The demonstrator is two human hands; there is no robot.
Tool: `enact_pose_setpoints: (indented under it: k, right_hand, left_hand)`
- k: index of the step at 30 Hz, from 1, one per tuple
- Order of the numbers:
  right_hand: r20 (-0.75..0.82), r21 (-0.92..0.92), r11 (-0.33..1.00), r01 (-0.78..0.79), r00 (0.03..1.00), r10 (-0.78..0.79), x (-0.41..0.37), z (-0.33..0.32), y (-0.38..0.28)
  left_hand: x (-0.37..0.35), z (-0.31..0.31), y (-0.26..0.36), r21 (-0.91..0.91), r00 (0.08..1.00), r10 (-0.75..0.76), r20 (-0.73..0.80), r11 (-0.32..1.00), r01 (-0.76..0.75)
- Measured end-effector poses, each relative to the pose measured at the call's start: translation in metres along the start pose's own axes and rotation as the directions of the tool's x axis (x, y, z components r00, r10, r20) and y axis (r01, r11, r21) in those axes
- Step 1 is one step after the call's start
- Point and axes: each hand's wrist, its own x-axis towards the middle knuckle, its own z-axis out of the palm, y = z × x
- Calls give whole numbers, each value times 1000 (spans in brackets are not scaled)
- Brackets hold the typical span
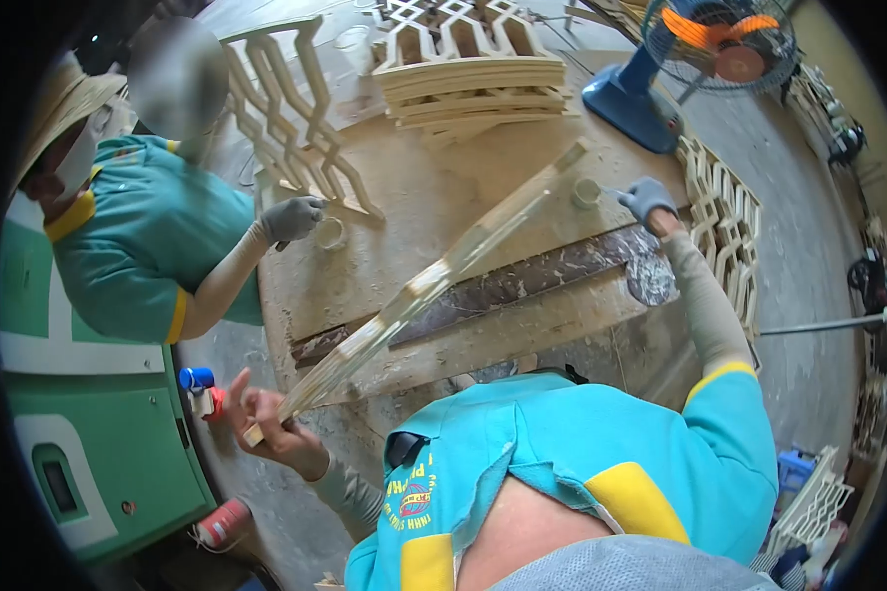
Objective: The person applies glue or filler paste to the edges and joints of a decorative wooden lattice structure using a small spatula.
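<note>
My bare left hand (278, 431) is closed around the near end of a wooden lattice panel (429, 286). The panel is seen almost edge-on and slants up across the worktable (365, 286) to the far right. On my right hand (648, 200) is a grey glove; its fingers are closed, and a small pale tip shows in front of them. What they hold is too small to name. Just left of that hand is a small cup (586, 193). A dark, stained board (522, 281) lies beneath the panel, with a crumpled plastic-like patch (650, 279) at its right end.
Across to the left, a co-worker's gloved hand (293, 219) is near another cup (330, 233), beside an upright lattice panel (301, 108). Stacked lattice panels (473, 84) sit at the back. A blue fan (636, 103) stands back right, more panels (724, 217) lean along the right edge.
</note>
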Motion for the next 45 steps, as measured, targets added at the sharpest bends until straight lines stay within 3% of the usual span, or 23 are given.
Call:
enact_pose_setpoints:
  k: [1,4,7,10,15,18,23,29,36,39,42,45]
  right_hand:
    - [57,-55,996,-69,996,72,10,3,-8]
    - [-28,-155,982,-109,994,106,25,7,-35]
    - [111,-319,946,-50,990,90,43,14,-58]
    - [165,-209,978,-5,985,40,40,-15,-64]
    - [122,-203,979,-32,991,57,42,-8,-50]
    - [219,-153,988,16,976,18,32,3,-53]
    - [75,-158,983,-92,992,104,32,-8,-40]
    - [45,-147,984,-95,994,103,25,-16,-32]
    - [-2,-199,977,-81,997,83,23,-3,-31]
    - [-25,-185,979,82,996,-88,12,5,-33]
    - [-122,-418,897,147,969,-215,2,11,-43]
    - [-36,-402,902,161,981,-191,-3,9,-45]
  left_hand:
    - [1,-3,-2,-6,999,-23,-29,1000,23]
    - [1,-2,-1,7,999,-11,-50,1000,12]
    - [2,-10,-10,30,999,-28,-23,999,28]
    - [2,-9,-9,45,1000,11,-24,999,-10]
    - [-3,-5,-3,31,1000,-12,-28,999,13]
    - [-3,-2,2,22,999,-35,-35,999,36]
    - [0,-3,-4,14,999,-39,-30,999,39]
    - [1,4,-1,9,995,-27,-92,1000,28]
    - [2,0,-8,-4,998,-22,-64,1000,21]
    - [2,2,-7,-7,997,-19,-75,1000,19]
    - [3,0,-9,0,998,-27,-56,1000,27]
    - [8,-3,-14,15,999,-21,-47,1000,22]
